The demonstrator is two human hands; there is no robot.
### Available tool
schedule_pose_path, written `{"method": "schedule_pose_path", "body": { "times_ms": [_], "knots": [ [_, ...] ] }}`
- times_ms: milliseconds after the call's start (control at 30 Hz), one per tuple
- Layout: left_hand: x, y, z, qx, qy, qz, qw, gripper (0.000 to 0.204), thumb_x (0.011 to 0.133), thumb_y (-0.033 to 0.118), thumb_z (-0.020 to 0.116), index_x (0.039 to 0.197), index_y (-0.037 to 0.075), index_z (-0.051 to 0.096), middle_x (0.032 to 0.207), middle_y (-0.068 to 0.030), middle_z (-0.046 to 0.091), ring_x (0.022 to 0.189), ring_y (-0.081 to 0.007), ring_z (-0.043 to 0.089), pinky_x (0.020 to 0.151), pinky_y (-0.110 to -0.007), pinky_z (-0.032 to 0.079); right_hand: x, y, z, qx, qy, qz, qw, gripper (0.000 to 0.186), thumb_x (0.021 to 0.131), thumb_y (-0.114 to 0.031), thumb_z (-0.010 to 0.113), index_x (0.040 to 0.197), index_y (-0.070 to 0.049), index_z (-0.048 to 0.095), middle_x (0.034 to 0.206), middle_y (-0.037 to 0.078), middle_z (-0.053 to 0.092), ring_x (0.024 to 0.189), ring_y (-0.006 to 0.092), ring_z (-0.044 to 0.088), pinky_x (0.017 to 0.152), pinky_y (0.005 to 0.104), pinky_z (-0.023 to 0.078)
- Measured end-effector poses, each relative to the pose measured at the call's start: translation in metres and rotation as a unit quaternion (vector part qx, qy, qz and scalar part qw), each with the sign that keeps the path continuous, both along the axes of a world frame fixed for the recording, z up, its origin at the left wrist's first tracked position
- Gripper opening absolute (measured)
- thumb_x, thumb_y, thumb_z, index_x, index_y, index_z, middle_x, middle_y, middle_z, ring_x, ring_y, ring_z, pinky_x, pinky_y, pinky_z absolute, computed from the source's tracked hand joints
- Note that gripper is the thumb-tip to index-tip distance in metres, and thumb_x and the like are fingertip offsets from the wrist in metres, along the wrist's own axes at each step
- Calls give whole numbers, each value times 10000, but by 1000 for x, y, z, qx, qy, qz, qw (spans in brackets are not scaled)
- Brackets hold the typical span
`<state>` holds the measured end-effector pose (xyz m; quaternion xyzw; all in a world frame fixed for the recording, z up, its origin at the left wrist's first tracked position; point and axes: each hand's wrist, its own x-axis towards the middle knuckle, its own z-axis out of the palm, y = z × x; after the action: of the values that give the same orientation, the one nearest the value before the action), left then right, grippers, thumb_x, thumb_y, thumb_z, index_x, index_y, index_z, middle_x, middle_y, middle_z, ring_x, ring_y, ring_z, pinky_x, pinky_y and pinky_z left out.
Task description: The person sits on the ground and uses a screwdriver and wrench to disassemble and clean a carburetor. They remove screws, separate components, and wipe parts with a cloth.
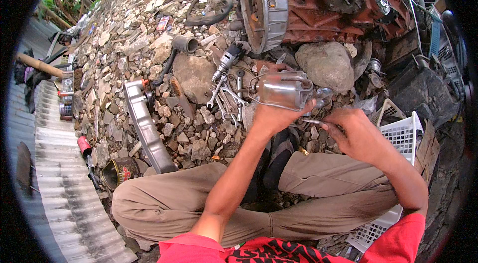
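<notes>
While the left hand [273, 116] wraps its fingers around a shiny metal cylinder [285, 90], the right hand [359, 136] pinches a thin tool [312, 121] against it, above scattered wrenches [226, 96].

Metal cylinder [285, 90] in my left hand [271, 116]; right hand [359, 136] just right. Wrenches [226, 98] on stones left of it. Engine block [323, 1] behind. Basket [398, 138] right. Long cover [145, 126] far left.
</notes>
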<state>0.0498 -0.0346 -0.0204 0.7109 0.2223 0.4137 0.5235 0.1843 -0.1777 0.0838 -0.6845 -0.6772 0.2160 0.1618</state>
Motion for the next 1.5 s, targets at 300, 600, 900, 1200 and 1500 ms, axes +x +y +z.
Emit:
{"method": "schedule_pose_path", "body": {
  "times_ms": [300, 600, 900, 1200, 1500],
  "knots": [
    [4, -6, -9, 6, -4, -3, 1000, 410, 605, 243, 865, 939, 84, 688, 1020, -95, 630, 1093, -299, 541, 947, -430, 455, 7, 2, 1, -25, -4, -23, 999, 169, 793, -111, 675, 874, 36, 663, 836, 249, 641, 836, 439, 611, 735, 473, 479],
    [11, -16, -13, 19, 5, 11, 1000, 476, 647, 268, 857, 1021, 51, 658, 1023, -93, 639, 1045, -264, 576, 954, -413, 453, 2, 1, 3, -18, -16, 17, 1000, 129, 804, -83, 667, 808, 19, 588, 837, 236, 617, 853, 447, 599, 734, 480, 466],
    [8, -19, 1, -538, -152, -84, 825, 404, 836, 232, 692, 1167, 31, 578, 1058, -97, 671, 924, -214, 661, 816, -356, 532, -1, 14, -13, 168, 45, -16, 985, 233, 785, -108, 732, 973, -7, 638, 846, 166, 585, 796, 361, 611, 667, 412, 487],
    [4, -17, 17, -548, -119, -122, 819, 379, 872, 352, 669, 1086, 43, 623, 975, -84, 689, 850, -205, 672, 738, -349, 550, -6, 19, -22, 229, 6, 29, 973, 298, 725, -115, 773, 1000, -59, 675, 909, 131, 570, 789, 321, 626, 659, 393, 523],
    [6, -19, 9, -522, -96, -118, 839, 431, 876, 379, 678, 1116, 31, 593, 965, -98, 669, 837, -196, 658, 741, -337, 536, -9, 18, -26, 168, 57, 16, 984, 200, 784, -38, 684, 980, -1, 657, 873, 142, 572, 777, 343, 613, 677, 400, 509]
  ]
}}
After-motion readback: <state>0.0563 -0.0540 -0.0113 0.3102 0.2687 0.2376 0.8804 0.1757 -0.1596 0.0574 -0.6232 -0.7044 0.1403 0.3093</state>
